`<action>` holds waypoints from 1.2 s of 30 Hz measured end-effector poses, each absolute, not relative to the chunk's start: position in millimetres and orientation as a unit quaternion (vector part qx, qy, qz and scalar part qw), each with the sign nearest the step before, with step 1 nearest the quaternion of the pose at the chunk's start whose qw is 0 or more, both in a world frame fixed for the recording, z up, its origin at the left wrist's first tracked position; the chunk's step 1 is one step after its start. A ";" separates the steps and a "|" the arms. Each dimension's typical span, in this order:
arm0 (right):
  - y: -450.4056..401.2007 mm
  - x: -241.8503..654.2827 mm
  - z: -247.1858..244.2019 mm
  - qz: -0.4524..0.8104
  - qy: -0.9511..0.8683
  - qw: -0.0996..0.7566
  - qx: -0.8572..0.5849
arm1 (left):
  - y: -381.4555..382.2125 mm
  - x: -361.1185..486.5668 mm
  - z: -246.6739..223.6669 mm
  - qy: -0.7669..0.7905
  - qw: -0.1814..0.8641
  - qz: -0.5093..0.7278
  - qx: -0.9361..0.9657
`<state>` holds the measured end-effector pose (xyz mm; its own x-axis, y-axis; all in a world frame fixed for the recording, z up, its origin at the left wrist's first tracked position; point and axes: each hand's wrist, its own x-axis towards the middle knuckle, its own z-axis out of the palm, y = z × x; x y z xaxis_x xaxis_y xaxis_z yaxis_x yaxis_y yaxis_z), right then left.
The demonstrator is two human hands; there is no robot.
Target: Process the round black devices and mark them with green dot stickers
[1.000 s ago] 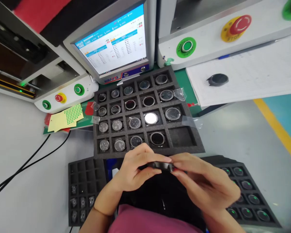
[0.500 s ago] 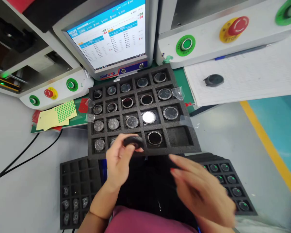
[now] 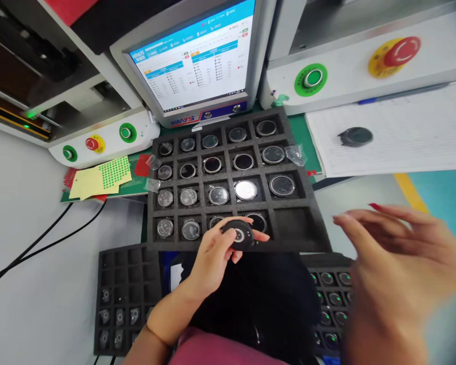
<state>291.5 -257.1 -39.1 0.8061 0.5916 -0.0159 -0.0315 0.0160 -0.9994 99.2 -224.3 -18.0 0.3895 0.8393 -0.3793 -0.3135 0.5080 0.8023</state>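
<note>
A round black watch case (image 3: 243, 235), its back with a pale sensor ring facing up, is gripped in my left hand (image 3: 215, 248) over the front edge of a dark foam tray. Inside that foam tray (image 3: 213, 247), several round watch faces sit in square compartments; the front-right compartment (image 3: 296, 228) holds nothing. My right hand (image 3: 399, 253) hangs in the air right of the tray, blurred, fingers loosely bent and apart, with a red fingertip and nothing visible in it. Beyond it, a dark round watch (image 3: 356, 137) lies on lined paper (image 3: 403, 152).
Behind the tray stands a monitor (image 3: 197, 61) between machine panels with green buttons (image 3: 313, 78) and a red stop button (image 3: 403, 51). Lower foam trays sit at left (image 3: 112, 263) and right (image 3: 336, 261). Yellow sticker sheets (image 3: 95, 182) lie at left; a pen (image 3: 399, 95) rests on the paper.
My left hand has moved right with the watch case, whose back now faces the camera. My right hand has swung right, away from the tray. The view has shifted slightly.
</note>
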 end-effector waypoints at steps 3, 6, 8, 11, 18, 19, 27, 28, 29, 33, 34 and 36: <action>-271.5 277.5 -25.4 0.294 -0.210 0.711 -0.603 | -225.0 102.3 -20.7 0.375 0.801 0.371 0.281; -278.8 261.5 -23.1 0.400 -0.236 0.699 -0.544 | -229.7 110.3 -23.4 0.396 0.799 0.356 0.278; -280.4 249.2 -24.6 0.442 -0.250 0.685 -0.522 | -234.1 115.8 -25.1 0.427 0.772 0.357 0.307; -280.8 231.3 -26.0 0.437 -0.242 0.708 -0.500 | -240.2 120.9 -27.2 0.465 0.717 0.390 0.341; -279.7 211.8 -27.9 0.487 -0.210 0.700 -0.478 | -248.1 121.4 -30.3 0.415 0.694 0.455 0.373; -279.1 211.3 -28.1 0.486 -0.209 0.700 -0.479 | -248.7 121.2 -30.7 0.405 0.694 0.461 0.376; -276.5 211.8 -26.7 0.491 -0.198 0.690 -0.493 | -248.4 118.4 -32.2 0.358 0.645 0.502 0.451; -276.7 211.3 -26.8 0.491 -0.197 0.690 -0.494 | -248.2 118.5 -32.1 0.371 0.636 0.493 0.464; -276.8 210.5 -27.0 0.492 -0.196 0.689 -0.496 | -248.3 118.9 -32.0 0.388 0.627 0.483 0.472; -275.9 207.6 -30.7 0.484 -0.189 0.687 -0.508 | -252.3 120.3 -33.8 0.434 0.591 0.464 0.497; -275.3 208.3 -32.5 0.477 -0.184 0.690 -0.513 | -253.6 120.0 -34.6 0.436 0.582 0.461 0.509; -274.7 213.4 -36.7 0.448 -0.162 0.707 -0.522 | -254.3 118.2 -35.4 0.440 0.557 0.453 0.538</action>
